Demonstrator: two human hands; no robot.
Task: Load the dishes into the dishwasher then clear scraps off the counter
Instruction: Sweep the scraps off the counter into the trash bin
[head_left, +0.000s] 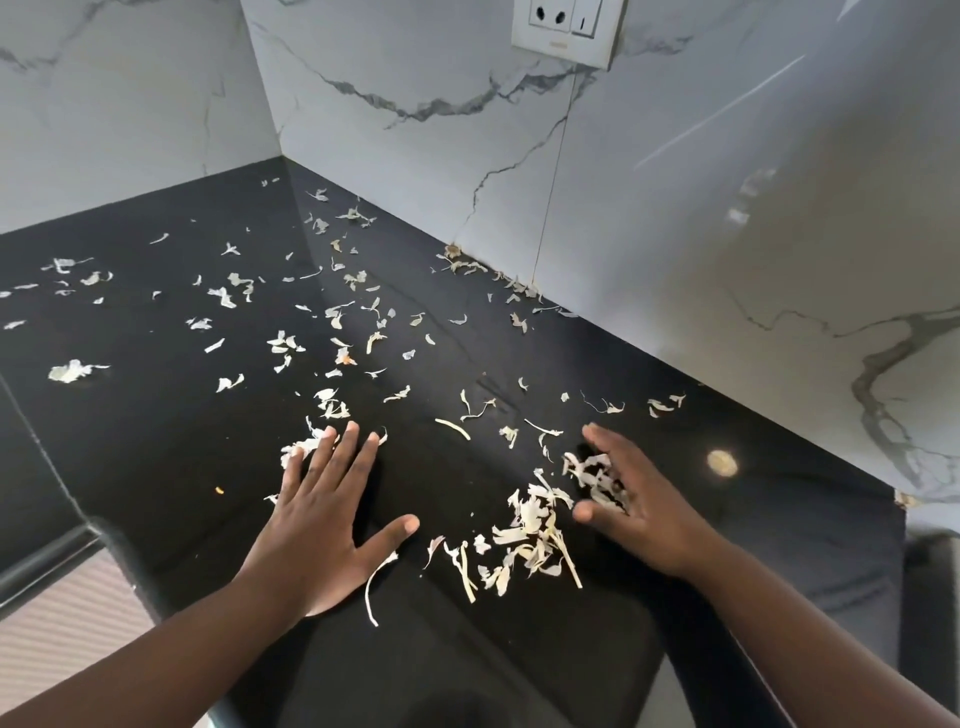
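Pale vegetable scraps (332, 343) lie scattered over the black counter (171, 426), from the back corner to the front. A denser heap of scraps (530, 535) sits between my hands. My left hand (322, 519) lies flat on the counter with fingers spread and straight, its fingertips touching a few scraps. My right hand (639, 499) stands on its edge with the palm turned toward the heap, fingers loosely bent against the scraps. Neither hand holds anything. No dishes or dishwasher are in view.
White marble wall panels (727, 234) meet at the back corner and border the counter on the far and right sides. A wall socket with a switch (563, 26) is mounted high up. More scraps (514, 283) lie along the wall's foot. The counter's front edge (78, 551) drops at the lower left.
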